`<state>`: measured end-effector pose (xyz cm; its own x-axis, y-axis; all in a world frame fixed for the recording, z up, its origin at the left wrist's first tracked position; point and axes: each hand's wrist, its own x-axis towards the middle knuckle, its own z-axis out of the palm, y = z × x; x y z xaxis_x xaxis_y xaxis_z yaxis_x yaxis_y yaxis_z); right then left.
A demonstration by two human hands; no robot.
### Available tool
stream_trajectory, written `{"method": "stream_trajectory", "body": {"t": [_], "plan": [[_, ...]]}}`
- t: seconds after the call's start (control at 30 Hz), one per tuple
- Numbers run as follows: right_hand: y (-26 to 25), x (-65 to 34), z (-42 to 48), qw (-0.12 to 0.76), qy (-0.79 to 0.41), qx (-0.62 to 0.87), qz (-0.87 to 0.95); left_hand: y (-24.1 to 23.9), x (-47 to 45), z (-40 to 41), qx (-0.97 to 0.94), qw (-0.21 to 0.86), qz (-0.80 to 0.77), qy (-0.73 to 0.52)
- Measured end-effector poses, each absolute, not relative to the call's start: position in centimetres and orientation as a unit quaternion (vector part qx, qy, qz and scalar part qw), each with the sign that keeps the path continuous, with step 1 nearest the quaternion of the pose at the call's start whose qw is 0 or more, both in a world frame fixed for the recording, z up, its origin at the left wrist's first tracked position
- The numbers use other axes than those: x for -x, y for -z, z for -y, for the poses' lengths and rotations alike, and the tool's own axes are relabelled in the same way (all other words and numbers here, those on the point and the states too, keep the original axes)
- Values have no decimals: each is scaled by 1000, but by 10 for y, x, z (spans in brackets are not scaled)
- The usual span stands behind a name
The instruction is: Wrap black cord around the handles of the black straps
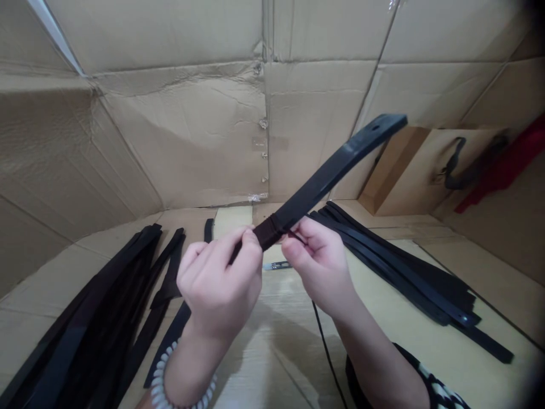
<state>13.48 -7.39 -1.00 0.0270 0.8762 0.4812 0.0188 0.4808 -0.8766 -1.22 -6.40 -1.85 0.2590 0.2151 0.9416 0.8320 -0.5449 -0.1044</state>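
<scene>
A long black strap (336, 165) slants up to the right, its far end showing a small hole. My left hand (219, 281) is closed around the strap's lower part, thumb and fingers pinching it. My right hand (317, 264) pinches the same strap just beside a dark band (269, 230) wrapped around it. A thin black thread (326, 346) hangs down from under my right hand. A pale coiled band sits on my left wrist.
A heap of black straps (97, 318) lies at the left on the cardboard floor (272, 352), another pile of black straps (409, 272) at the right. Small metal snips (276, 265) lie behind my hands. Cardboard walls (187, 130) close in the back and left; a red object (506, 165) lies far right.
</scene>
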Motion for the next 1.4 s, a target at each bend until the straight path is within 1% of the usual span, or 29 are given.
{"method": "stream_trajectory", "body": {"t": [0.1,0.2,0.27,0.37,0.43,0.7,0.8,0.87,1.03,1.17,1.27,1.4], "plan": [[9,-129,76,634,-349,376,578,22,9,64,725,328,353,493],[9,-131,77,629,-338,373,592,23,9,63,724,322,346,503],[10,-136,74,626,-345,345,608,21,9,63,731,275,349,517],[13,-144,65,632,-387,294,605,19,10,65,749,161,362,532],[16,-147,57,643,-407,286,583,18,10,66,756,135,362,528],[20,-145,44,667,-422,278,547,17,10,64,768,252,317,496],[19,-143,44,665,-425,279,547,16,11,64,765,275,311,492],[18,-142,45,652,-426,278,562,15,10,66,771,269,304,491],[16,-148,46,579,-438,264,635,14,11,69,785,236,275,502],[16,-162,47,549,-433,261,665,12,16,67,774,276,293,489],[17,-169,47,555,-418,253,674,10,18,66,780,273,305,474],[16,-167,46,592,-398,252,653,8,18,69,791,217,302,486]]}}
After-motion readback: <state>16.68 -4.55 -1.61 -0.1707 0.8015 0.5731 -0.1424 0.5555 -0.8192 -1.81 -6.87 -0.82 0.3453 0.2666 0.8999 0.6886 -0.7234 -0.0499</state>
